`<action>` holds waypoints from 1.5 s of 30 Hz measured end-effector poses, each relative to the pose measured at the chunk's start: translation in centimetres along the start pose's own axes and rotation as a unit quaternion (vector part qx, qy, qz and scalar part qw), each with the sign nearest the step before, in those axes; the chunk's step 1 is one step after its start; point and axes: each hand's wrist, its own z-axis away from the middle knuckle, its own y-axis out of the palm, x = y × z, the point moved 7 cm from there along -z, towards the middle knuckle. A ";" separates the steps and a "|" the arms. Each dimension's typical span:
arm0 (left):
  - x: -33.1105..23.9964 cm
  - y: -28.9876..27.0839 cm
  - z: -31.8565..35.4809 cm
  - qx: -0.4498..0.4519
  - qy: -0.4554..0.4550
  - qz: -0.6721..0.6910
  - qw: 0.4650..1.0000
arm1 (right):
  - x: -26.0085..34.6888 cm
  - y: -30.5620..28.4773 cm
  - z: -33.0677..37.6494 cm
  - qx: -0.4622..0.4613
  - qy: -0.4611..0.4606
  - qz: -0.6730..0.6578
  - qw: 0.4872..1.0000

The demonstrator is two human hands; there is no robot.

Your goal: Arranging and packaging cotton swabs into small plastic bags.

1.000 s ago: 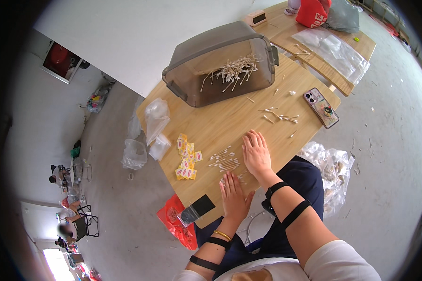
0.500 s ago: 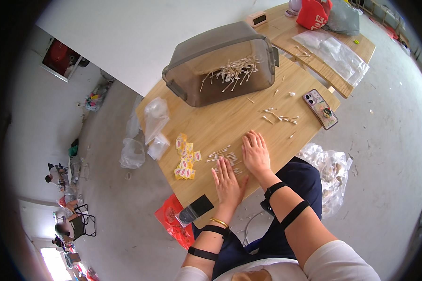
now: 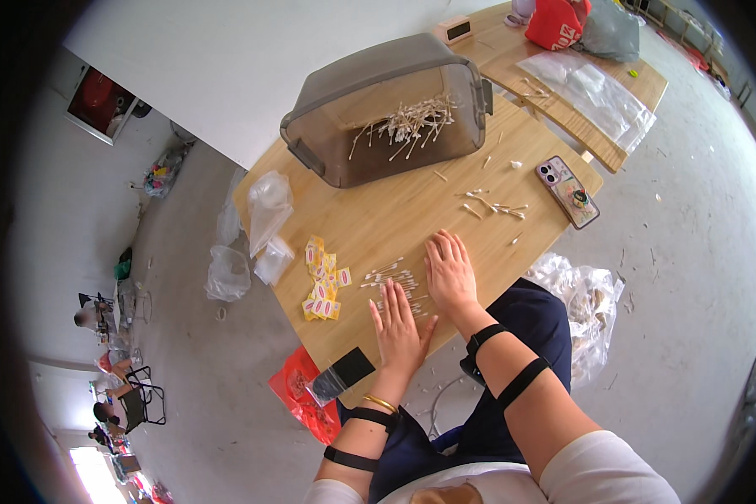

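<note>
My left hand (image 3: 400, 334) lies flat, fingers stretched out, over the near end of a small bunch of cotton swabs (image 3: 384, 272) on the wooden table (image 3: 370, 223). Part of the bunch is hidden under its fingers. To the right of the swabs, my right hand (image 3: 451, 273) rests on the tabletop with its fingers straight and close together. Both palms face down. Left of the bunch is a cluster of small yellow and white paper labels (image 3: 322, 281). Beyond my right hand several loose cotton swabs (image 3: 496, 207) lie scattered.
A grey translucent bin (image 3: 353, 172) lies on its side at the back, a pile of cotton swabs (image 3: 412, 124) inside. A phone (image 3: 568, 191) sits at the right edge. Clear plastic bags (image 3: 269, 214) lie left, a black pouch (image 3: 344, 375) at the near edge, a red bag (image 3: 290, 382) below.
Both hands keep nearly the same flat pose on the table. The whole view has shifted slightly, so the table and everything on it appear a little farther left.
</note>
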 end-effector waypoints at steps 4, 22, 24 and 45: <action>1.7 -1.6 -3.1 -0.096 0.009 0.024 0.995 | 0.2 0.1 -0.1 0.004 0.000 0.009 1.000; 1.9 0.1 -3.3 -0.018 -0.013 -0.002 1.000 | 0.2 0.2 -0.1 -0.001 0.002 -0.002 1.000; 1.9 -0.2 -3.5 -0.019 -0.014 0.003 1.000 | -0.1 0.1 -0.1 0.000 0.003 -0.004 1.000; 5.9 0.3 -5.6 -0.156 0.011 0.512 0.845 | 5.3 3.5 -1.3 0.051 0.020 -0.385 0.921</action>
